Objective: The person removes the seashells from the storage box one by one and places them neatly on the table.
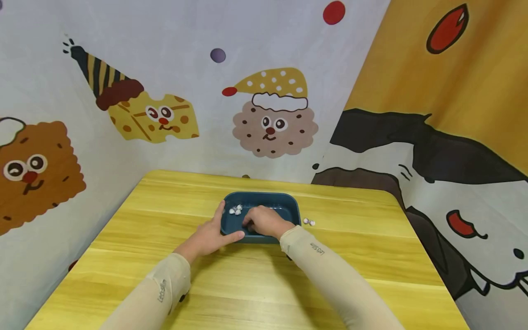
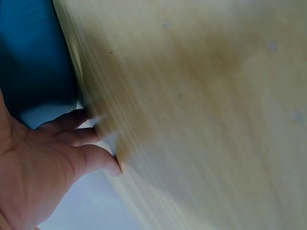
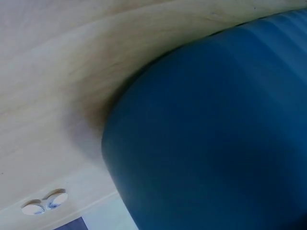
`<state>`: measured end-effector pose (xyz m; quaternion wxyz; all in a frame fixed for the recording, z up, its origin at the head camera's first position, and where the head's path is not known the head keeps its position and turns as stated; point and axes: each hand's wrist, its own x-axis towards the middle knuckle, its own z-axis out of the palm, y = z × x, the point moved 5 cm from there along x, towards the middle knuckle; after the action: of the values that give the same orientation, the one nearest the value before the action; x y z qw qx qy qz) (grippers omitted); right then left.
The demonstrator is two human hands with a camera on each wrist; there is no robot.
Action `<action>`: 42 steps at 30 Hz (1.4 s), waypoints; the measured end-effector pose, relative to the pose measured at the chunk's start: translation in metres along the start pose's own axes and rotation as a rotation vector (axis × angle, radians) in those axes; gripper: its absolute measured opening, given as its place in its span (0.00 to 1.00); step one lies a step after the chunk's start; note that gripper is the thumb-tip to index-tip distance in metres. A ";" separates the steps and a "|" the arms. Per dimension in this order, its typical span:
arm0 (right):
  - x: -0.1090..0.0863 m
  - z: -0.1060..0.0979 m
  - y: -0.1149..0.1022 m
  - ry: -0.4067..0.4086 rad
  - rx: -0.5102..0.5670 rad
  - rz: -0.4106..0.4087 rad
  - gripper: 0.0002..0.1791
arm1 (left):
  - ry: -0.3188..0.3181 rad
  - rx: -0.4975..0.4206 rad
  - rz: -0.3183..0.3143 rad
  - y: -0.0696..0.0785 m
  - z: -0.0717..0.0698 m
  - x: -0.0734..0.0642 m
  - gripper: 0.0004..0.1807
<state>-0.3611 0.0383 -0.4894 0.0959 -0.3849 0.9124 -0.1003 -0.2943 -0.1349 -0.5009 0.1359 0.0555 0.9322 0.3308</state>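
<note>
A dark blue rectangular tub [image 1: 290, 201] stands on the table. Several small whitish rounded pieces [image 1: 236, 210] lie grouped in its left part. My left hand [image 1: 208, 234] rests against the tub's left near corner, fingers and thumb spread out straight. In the left wrist view, the left hand's [image 2: 53, 158] fingers reach down beside the blue wall. My right hand [image 1: 266, 221] reaches into the tub over the near wall, fingers bent down toward its floor. Its fingertips are hidden, so I cannot tell whether they hold a piece. The right wrist view is filled mostly by the tub's wall [image 3: 201, 134].
Two more small whitish pieces [image 1: 309, 222] sit on the table just right of the tub. The light wooden table [image 1: 247, 284] ends at the back against a wall cloth [image 1: 214, 156] printed with cartoon figures. A yellow printed cloth [image 1: 474, 91] hangs at the right.
</note>
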 end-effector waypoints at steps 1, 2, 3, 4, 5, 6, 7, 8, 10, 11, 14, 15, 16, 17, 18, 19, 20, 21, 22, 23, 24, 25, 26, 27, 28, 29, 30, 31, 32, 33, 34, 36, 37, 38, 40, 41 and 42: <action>0.000 -0.001 0.000 0.005 -0.001 0.005 0.11 | 0.000 0.003 -0.001 0.000 0.000 0.000 0.69; 0.000 -0.001 0.001 0.012 -0.001 0.010 0.10 | 0.000 0.005 -0.001 0.000 0.000 0.000 0.69; 0.000 -0.002 0.002 0.020 0.000 0.015 0.08 | 0.001 0.005 -0.003 0.000 0.000 0.000 0.69; -0.001 -0.002 0.003 0.027 0.004 0.025 0.08 | 0.003 0.005 -0.005 0.000 0.001 0.001 0.68; -0.002 -0.002 0.004 0.034 0.007 0.036 0.07 | 0.004 0.003 -0.007 0.000 0.001 0.001 0.68; -0.002 -0.003 0.005 0.039 0.008 0.048 0.06 | 0.004 0.002 -0.007 0.000 0.001 0.001 0.68; -0.004 -0.002 0.007 0.043 0.006 0.060 0.06 | 0.005 0.000 -0.007 0.000 0.002 0.002 0.69; -0.005 -0.003 0.009 0.049 0.003 0.071 0.05 | 0.003 0.000 -0.009 0.000 0.002 0.002 0.69; -0.008 -0.003 0.013 0.062 -0.011 0.096 0.05 | -0.001 0.000 -0.016 -0.001 0.003 0.002 0.69; -0.009 -0.004 0.016 0.071 -0.026 0.106 0.05 | -0.003 -0.002 -0.021 -0.001 0.004 0.002 0.70; -0.014 -0.008 0.023 0.089 -0.050 0.149 0.06 | 0.000 -0.009 -0.032 -0.002 0.004 0.002 0.70; -0.016 -0.010 0.025 0.094 -0.052 0.164 0.05 | 0.002 -0.012 -0.034 -0.002 0.004 0.002 0.71; -0.018 -0.011 0.027 0.097 -0.056 0.179 0.05 | 0.005 -0.016 -0.036 -0.002 0.004 0.002 0.71; -0.020 -0.012 0.029 0.098 -0.057 0.194 0.05 | 0.007 -0.018 -0.037 -0.002 0.003 0.002 0.71; -0.022 -0.013 0.031 0.097 -0.054 0.208 0.05 | 0.009 -0.018 -0.036 -0.001 0.003 0.001 0.71; -0.024 -0.014 0.033 0.098 -0.052 0.217 0.04 | 0.009 -0.015 -0.035 -0.001 0.003 0.001 0.71; -0.025 -0.014 0.034 0.099 -0.052 0.221 0.04 | 0.009 -0.013 -0.033 0.000 0.003 0.001 0.71; -0.027 -0.014 0.035 0.100 -0.050 0.225 0.04 | 0.010 -0.010 -0.032 0.000 0.002 0.001 0.71; -0.028 -0.014 0.036 0.100 -0.051 0.227 0.04 | 0.010 -0.008 -0.031 0.001 0.002 0.001 0.71; -0.029 -0.014 0.037 0.100 -0.049 0.227 0.04 | 0.011 -0.005 -0.029 0.001 0.002 0.001 0.71; -0.030 -0.014 0.038 0.103 -0.049 0.225 0.04 | 0.012 -0.003 -0.027 0.001 0.002 0.000 0.71; -0.031 -0.014 0.038 0.105 -0.047 0.222 0.04 | 0.013 -0.001 -0.025 0.002 0.003 0.001 0.71; -0.032 -0.014 0.038 0.106 -0.044 0.219 0.04 | 0.014 0.001 -0.023 0.002 0.003 0.001 0.71; -0.033 -0.013 0.038 0.106 -0.041 0.215 0.05 | 0.015 0.003 -0.022 0.002 0.003 0.001 0.71; -0.032 -0.013 0.038 0.107 -0.035 0.211 0.05 | 0.015 0.004 -0.023 0.002 0.003 0.001 0.71; -0.032 -0.013 0.038 0.111 -0.029 0.207 0.06 | 0.016 0.006 -0.022 0.001 0.004 0.001 0.71; -0.032 -0.013 0.038 0.114 -0.024 0.203 0.07 | 0.016 0.006 -0.024 0.001 0.004 0.002 0.71; -0.031 -0.013 0.038 0.117 -0.018 0.201 0.08 | 0.015 0.004 -0.025 0.001 0.004 0.002 0.71; -0.031 -0.013 0.038 0.121 -0.012 0.200 0.09 | 0.016 0.003 -0.024 0.001 0.004 0.002 0.71; -0.031 -0.013 0.038 0.127 -0.008 0.200 0.09 | 0.016 0.002 -0.022 0.001 0.004 0.002 0.71; -0.031 -0.013 0.037 0.133 -0.001 0.200 0.09 | 0.018 0.001 -0.020 0.001 0.003 0.003 0.71; -0.031 -0.013 0.038 0.143 0.008 0.200 0.10 | 0.021 -0.002 -0.019 0.001 0.003 0.003 0.71; -0.031 -0.014 0.038 0.147 0.015 0.201 0.10 | 0.023 -0.002 -0.017 0.000 0.004 0.003 0.71; -0.031 -0.015 0.037 0.154 0.026 0.200 0.10 | 0.026 -0.001 -0.016 0.000 0.004 0.003 0.71; -0.033 -0.018 0.037 0.172 0.065 0.199 0.10 | 0.029 0.002 -0.018 -0.001 0.005 0.004 0.71; -0.035 -0.021 0.038 0.182 0.095 0.201 0.10 | 0.029 0.003 -0.020 -0.001 0.005 0.004 0.71; -0.037 -0.025 0.038 0.198 0.128 0.204 0.11 | 0.030 0.005 -0.021 -0.002 0.006 0.003 0.72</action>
<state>-0.3682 0.0936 -0.4720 0.0395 -0.2717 0.9435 -0.1856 -0.2960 -0.1322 -0.5068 0.1253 0.0411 0.9355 0.3277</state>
